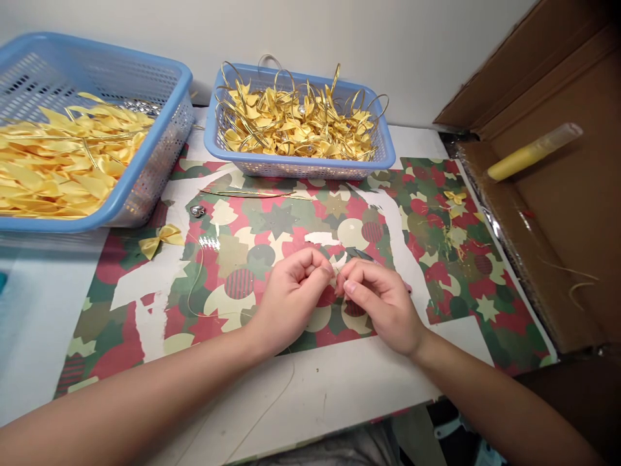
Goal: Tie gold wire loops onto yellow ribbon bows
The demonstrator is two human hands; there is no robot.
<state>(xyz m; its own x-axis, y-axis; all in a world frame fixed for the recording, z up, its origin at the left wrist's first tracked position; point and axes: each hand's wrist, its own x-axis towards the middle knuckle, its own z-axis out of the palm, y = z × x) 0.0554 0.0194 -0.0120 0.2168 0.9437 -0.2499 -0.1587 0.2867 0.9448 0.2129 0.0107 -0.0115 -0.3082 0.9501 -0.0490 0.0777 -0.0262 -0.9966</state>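
My left hand (pixel 297 294) is closed in a pinch over the middle of the patterned paper. Close beside it on the right, my right hand (pixel 381 301) also pinches, thumb against fingers. A short bit of thin gold thread shows between the two sets of fingertips. More of the thin thread (pixel 190 291) loops across the paper on the left and runs under my left wrist. What exactly lies inside the fingers is too small to see. Left of my hands lie a yellow ribbon bow (pixel 162 241) and a silver heart-shaped bead (pixel 197 211).
A blue basket (pixel 182 84) of yellow bows stands at the left. Another blue basket (pixel 301 160) holds bows with gold cord loops. Gold cords (pixel 252 193) lie before it. A dark-bladed tool (pixel 359 254) is partly behind my right hand. Cardboard (pixel 543 226) borders the right, with a yellow tube (pixel 533 153).
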